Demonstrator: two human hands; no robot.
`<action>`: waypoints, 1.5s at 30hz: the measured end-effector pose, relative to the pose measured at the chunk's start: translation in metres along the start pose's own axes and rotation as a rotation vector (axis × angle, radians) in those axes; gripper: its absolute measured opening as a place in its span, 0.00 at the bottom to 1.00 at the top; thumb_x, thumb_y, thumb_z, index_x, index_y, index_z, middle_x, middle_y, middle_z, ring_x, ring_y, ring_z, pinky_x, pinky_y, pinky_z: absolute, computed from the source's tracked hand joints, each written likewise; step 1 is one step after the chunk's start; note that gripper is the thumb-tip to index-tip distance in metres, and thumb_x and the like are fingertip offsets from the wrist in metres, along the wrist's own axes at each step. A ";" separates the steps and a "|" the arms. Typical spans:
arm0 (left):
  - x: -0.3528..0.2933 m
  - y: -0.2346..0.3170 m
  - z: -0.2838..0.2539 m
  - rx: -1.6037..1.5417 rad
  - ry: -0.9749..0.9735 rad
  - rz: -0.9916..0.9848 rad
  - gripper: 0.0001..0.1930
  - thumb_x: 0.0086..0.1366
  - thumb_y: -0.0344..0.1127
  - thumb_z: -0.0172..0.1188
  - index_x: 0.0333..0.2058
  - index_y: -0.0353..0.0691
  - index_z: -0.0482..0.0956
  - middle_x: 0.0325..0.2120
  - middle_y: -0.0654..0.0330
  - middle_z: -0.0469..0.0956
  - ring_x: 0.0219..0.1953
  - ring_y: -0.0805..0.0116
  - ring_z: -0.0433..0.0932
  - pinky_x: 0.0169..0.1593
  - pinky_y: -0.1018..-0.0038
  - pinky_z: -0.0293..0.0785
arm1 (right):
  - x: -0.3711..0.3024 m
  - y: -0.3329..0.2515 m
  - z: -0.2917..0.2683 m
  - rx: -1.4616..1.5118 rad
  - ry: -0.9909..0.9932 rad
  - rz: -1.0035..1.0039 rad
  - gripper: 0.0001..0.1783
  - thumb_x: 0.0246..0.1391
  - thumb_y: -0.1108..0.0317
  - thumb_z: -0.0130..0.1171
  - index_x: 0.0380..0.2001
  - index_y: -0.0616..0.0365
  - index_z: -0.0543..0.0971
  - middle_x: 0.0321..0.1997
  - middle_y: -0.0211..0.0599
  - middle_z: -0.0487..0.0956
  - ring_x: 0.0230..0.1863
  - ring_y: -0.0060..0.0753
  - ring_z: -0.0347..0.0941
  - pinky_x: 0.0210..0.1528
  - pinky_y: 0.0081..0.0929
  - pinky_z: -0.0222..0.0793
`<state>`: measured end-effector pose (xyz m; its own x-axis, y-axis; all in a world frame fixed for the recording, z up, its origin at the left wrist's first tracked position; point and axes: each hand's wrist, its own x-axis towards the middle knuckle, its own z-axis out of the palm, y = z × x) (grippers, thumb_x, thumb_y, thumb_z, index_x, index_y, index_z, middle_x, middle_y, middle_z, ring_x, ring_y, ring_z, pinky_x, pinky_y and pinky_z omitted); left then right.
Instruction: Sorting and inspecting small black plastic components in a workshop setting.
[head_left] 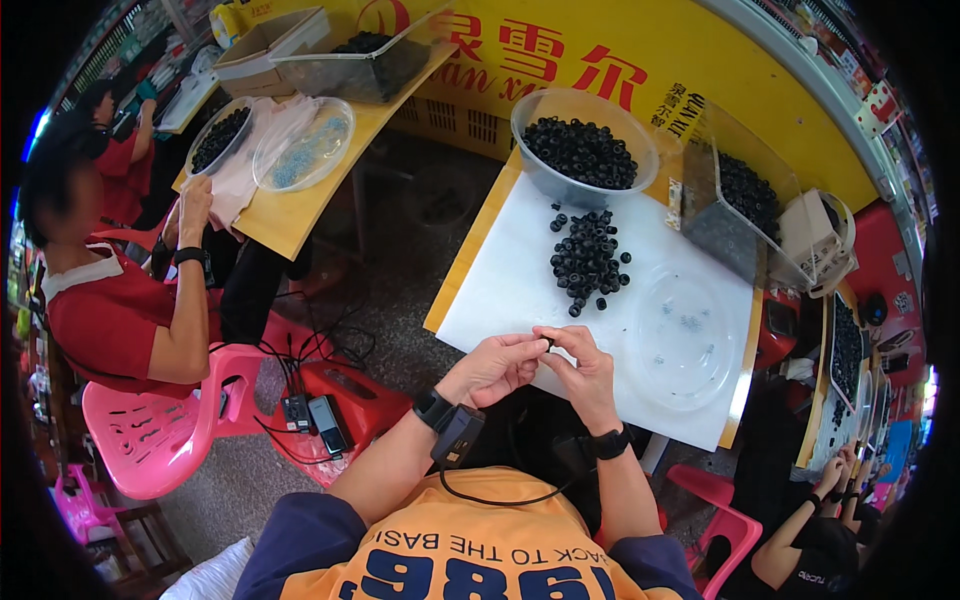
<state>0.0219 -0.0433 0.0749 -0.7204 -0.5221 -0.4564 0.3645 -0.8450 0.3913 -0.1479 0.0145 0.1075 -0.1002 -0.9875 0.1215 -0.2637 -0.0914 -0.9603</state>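
Both hands meet at the near edge of the white-covered table (480, 290). A small black part (548, 342) sits between their fingertips, mostly hidden. My left hand (497, 368) pinches it from the left with curled fingers. My right hand (582, 372) pinches it from the right, thumb and forefinger together. Just beyond my hands lies a loose pile of small black cylindrical parts (588, 258). A clear plastic bowl (520, 150) full of the same parts stands behind the pile. To the right is a shallow clear dish (690, 385) holding tiny pale pieces.
A clear bin (715, 250) of black parts stands at the back right, beside a white container (815, 240). At left, a person in red (130, 320) works at another table (300, 205). A red stool (345, 410) carries cables and a device. Other people's hands (838, 470) show at right.
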 end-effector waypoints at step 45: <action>0.008 -0.003 0.008 1.317 0.165 0.781 0.08 0.57 0.24 0.68 0.36 0.30 0.82 0.36 0.54 0.78 0.33 0.62 0.80 0.36 0.72 0.76 | 0.009 0.015 -0.021 -0.523 -0.212 -0.389 0.12 0.45 0.77 0.69 0.35 0.59 0.78 0.39 0.37 0.79 0.40 0.42 0.75 0.43 0.34 0.72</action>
<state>0.0103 -0.0437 0.0767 -0.5004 -0.8534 0.1461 -0.2186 0.2879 0.9324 -0.1733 0.0070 0.0997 0.2713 -0.9041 0.3300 -0.6764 -0.4231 -0.6029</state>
